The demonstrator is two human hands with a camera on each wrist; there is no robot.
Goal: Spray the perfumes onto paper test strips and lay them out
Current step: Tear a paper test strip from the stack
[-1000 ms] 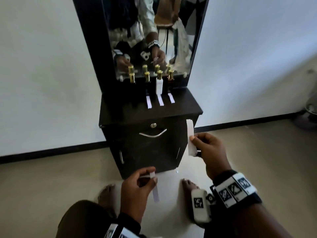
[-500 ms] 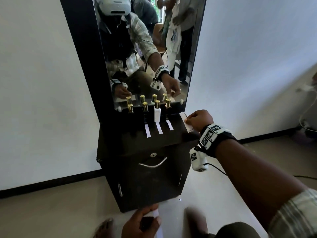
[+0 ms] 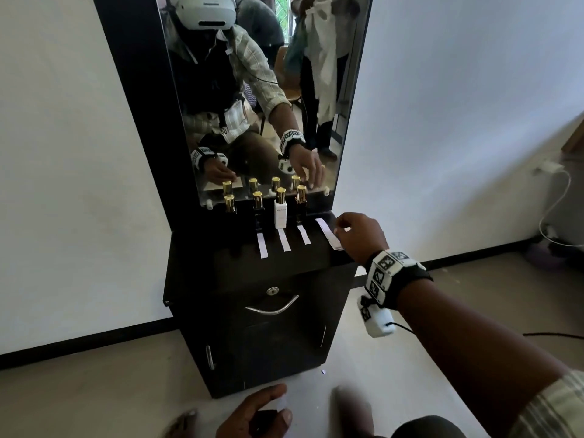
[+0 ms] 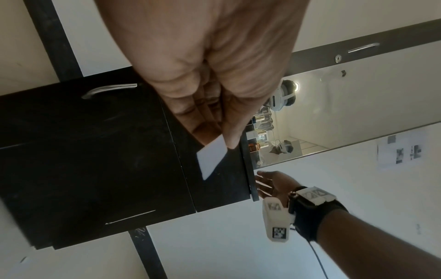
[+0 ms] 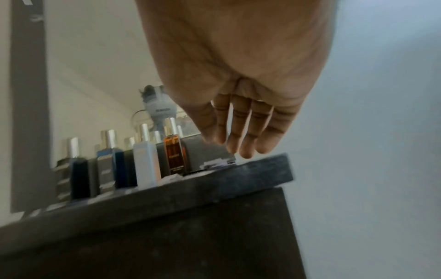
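Four gold-capped perfume bottles stand in a row below the mirror, among them a white bottle (image 3: 280,214) and an amber bottle (image 3: 300,207). Three white paper strips (image 3: 284,241) lie in front of three of them. A wider stack of strips (image 3: 327,233) lies at the cabinet top's right edge. My right hand (image 3: 352,235) hovers over its near end, its fingertips (image 5: 245,151) straight and holding nothing. Low in front of the cabinet my left hand (image 3: 256,415) pinches a single strip (image 4: 212,158) between thumb and fingers.
The black cabinet (image 3: 252,270) has a drawer with a metal handle (image 3: 271,308) and a door below. The mirror (image 3: 259,90) behind the bottles reflects me and another person. A cable and charger (image 3: 556,197) hang at the right wall. My feet (image 3: 354,406) are on the floor.
My right hand rose from in front of the cabinet door to the top's right edge and laid the stack of strips there. My left hand stayed low with its strip.
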